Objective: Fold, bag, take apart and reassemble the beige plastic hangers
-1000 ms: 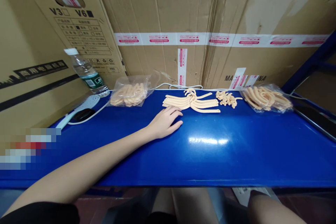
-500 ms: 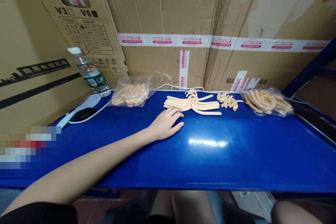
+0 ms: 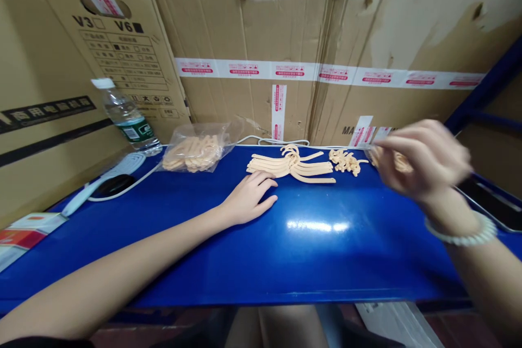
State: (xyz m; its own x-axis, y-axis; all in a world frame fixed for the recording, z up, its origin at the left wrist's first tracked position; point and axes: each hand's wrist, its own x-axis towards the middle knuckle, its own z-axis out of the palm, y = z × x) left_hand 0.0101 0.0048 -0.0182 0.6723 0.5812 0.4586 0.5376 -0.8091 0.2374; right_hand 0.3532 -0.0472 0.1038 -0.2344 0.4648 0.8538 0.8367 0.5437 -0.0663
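My left hand (image 3: 249,198) lies flat on the blue table, fingers stretched out, its fingertips at the near edge of a pile of cream-coloured curved strips (image 3: 271,164). More such strips (image 3: 314,168) fan out to the right, with a few curled ends standing up in the middle. Right of them is a small heap of short, curly cream pieces (image 3: 346,162). My right hand (image 3: 424,160), blurred by motion, is raised at the right with a pale bead bracelet on the wrist. It hides most of a clear bag of cream pieces (image 3: 402,162); whether its fingers hold anything is unclear.
At the left, another clear bag of cream pieces (image 3: 196,152) stands near a water bottle (image 3: 132,128), a light-blue hairbrush (image 3: 110,176) and a black round object (image 3: 112,186). Cardboard boxes (image 3: 244,22) wall the back. A dark phone-like slab (image 3: 491,204) lies far right.
My right hand has come into view from the right, over the right-hand bag. My left hand stays beside the strips. The whole view has shifted slightly.
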